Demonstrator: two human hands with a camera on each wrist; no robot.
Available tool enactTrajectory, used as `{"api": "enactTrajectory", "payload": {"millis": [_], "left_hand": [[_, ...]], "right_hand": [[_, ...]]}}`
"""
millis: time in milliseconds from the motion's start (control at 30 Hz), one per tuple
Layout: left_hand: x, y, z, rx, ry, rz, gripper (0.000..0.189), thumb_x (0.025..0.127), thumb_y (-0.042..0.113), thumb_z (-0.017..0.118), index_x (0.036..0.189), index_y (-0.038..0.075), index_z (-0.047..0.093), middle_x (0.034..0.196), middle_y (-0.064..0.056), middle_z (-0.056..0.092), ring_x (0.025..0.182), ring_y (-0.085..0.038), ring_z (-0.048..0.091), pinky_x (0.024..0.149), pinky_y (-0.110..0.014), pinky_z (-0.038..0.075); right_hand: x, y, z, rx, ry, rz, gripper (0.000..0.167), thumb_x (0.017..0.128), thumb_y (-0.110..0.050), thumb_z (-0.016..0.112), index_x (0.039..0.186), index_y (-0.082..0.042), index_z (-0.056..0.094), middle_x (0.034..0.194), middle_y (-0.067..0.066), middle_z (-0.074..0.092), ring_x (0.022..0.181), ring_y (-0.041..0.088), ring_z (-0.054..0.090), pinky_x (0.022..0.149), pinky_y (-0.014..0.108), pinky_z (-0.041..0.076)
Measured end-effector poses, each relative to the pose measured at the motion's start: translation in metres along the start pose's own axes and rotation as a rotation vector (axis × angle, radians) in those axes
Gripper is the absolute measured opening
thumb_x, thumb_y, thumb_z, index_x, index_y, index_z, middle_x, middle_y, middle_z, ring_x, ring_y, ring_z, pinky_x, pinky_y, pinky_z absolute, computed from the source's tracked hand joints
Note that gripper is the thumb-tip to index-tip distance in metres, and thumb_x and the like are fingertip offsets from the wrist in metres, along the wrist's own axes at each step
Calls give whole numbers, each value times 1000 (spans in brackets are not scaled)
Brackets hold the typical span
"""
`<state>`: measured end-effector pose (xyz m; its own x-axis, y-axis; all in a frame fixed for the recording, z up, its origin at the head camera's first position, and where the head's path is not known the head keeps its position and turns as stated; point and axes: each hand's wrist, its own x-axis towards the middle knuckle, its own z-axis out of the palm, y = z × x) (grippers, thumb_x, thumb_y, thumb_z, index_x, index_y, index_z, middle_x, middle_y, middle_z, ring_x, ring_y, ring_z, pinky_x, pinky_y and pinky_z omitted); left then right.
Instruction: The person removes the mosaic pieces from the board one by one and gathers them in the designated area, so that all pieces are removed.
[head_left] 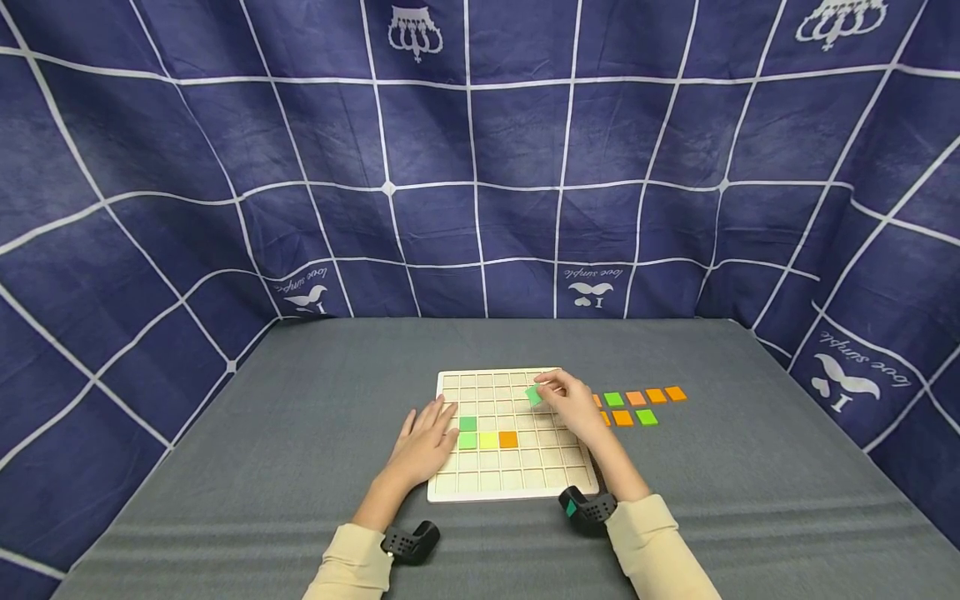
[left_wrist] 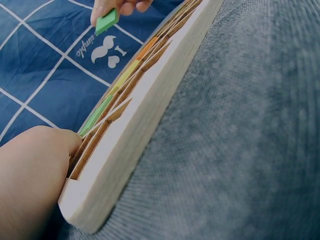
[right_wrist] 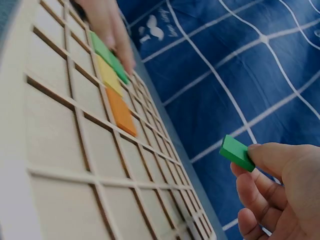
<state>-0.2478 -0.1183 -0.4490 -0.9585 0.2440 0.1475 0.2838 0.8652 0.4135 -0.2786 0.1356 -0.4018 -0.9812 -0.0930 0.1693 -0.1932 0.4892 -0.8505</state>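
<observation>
A pale wooden grid board (head_left: 517,483) lies on the grey table. My right hand (head_left: 572,406) pinches a green square tile (right_wrist: 237,153) between thumb and fingertips, above the board's far right part. The left hand (head_left: 422,446) rests on the board's left edge with fingers straight and spread. Beside its fingertips, two green tiles (head_left: 468,440) sit in cells, one behind the other. A yellow tile (head_left: 488,440) and an orange tile (head_left: 508,439) continue the nearer row to the right. In the left wrist view, the thumb side of the left hand (left_wrist: 37,170) touches the board's corner.
Right of the board, loose tiles lie in two rows: several orange ones (head_left: 655,396) and a few green ones (head_left: 614,399), some partly hidden by my right hand. A blue curtain (head_left: 517,167) with white lines encloses the table's back and sides.
</observation>
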Motion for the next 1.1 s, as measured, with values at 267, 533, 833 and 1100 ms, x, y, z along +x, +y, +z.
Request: {"api": "enactTrajectory", "payload": {"millis": [267,533,833,1100], "left_hand": [[0,0,-1,-5,0,6,47,96,30,36,140,12,36,150,-12,25,138,-29,23,113,-51,9],[0,0,-1,-7,-9,-2,48,97,31,35,141,12,35,151,-11,23,139,-29,22,113,-51,8],[-1,0,0,-9,-12,-10,48,96,32,36,141,14,35,151,-10,24,139,-28,22,113,-50,8],[0,-1,1,-13,-6,-7,48,96,31,36,140,13,35,151,-11,23,139,-29,22,113,-50,8]], "right_hand": [[5,17,-23,3,50,50,26,91,-20,54,112,-4,59,95,14,62,83,27,59,67,26,47],[6,32,-40,15,73,120,30,93,-23,51,116,-4,57,99,15,62,84,26,59,69,28,49],[2,49,-67,-19,159,189,34,94,-26,48,119,-5,54,100,13,63,83,18,58,71,25,46],[-10,65,-99,-64,254,279,35,93,-23,46,120,-1,53,90,4,61,70,5,53,60,18,44]]}}
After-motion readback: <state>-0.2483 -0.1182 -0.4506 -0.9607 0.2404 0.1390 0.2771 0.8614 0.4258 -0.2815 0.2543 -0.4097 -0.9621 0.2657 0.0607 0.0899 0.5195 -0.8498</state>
